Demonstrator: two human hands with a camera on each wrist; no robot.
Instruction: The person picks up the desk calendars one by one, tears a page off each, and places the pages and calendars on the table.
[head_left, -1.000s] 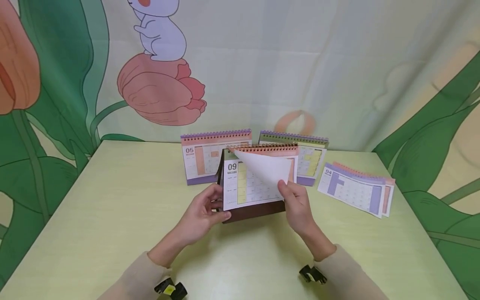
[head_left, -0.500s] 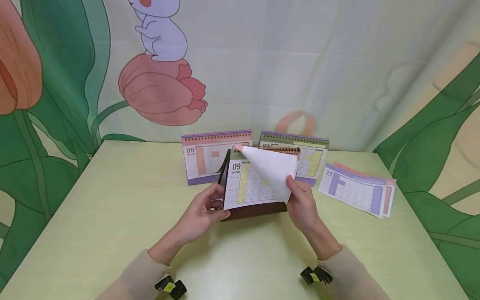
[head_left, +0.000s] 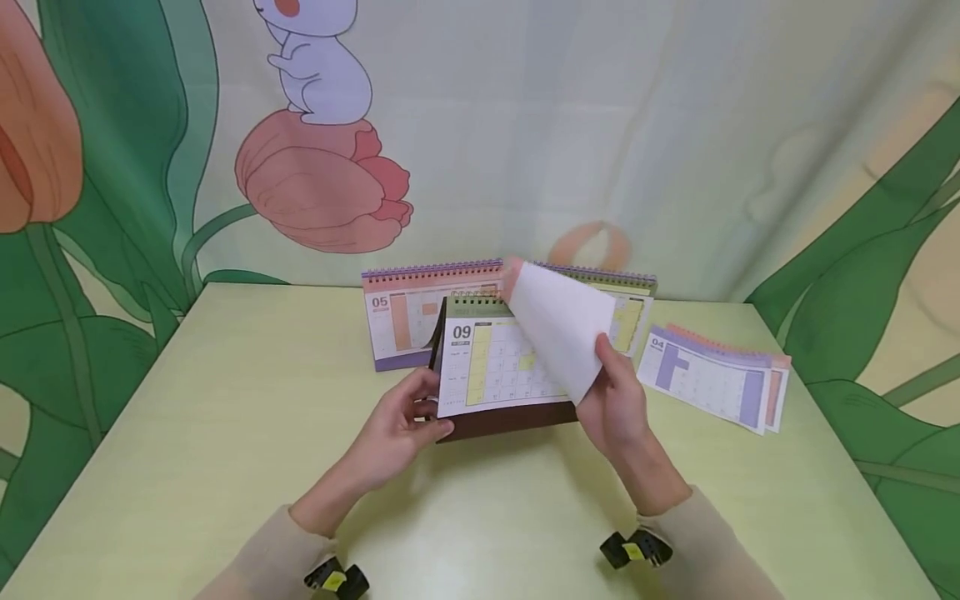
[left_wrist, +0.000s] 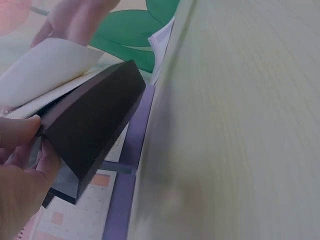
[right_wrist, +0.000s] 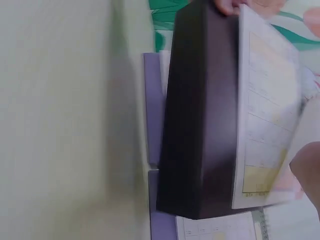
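My left hand grips the lower left corner of a dark-based desk calendar, thumb on the front of its base. The calendar faces me, tilted, with a green-topped 09 page showing. My right hand pinches a page by its lower right corner, thumb on its white back. That page is folded over to the right, and its pink top strip stands away from the left part of the ring binding. In the left wrist view the brown base is lifted over the table.
Behind stand two more desk calendars, a pink-topped 05 one and a green-topped one, partly covered. Loose calendar pages, purple 04 on top, lie on the table at the right. A printed curtain hangs behind.
My right hand has drawn the page rightward and slightly down; its top left corner has come away from the left rings, uncovering more of the 09 page. The left hand keeps its grip.
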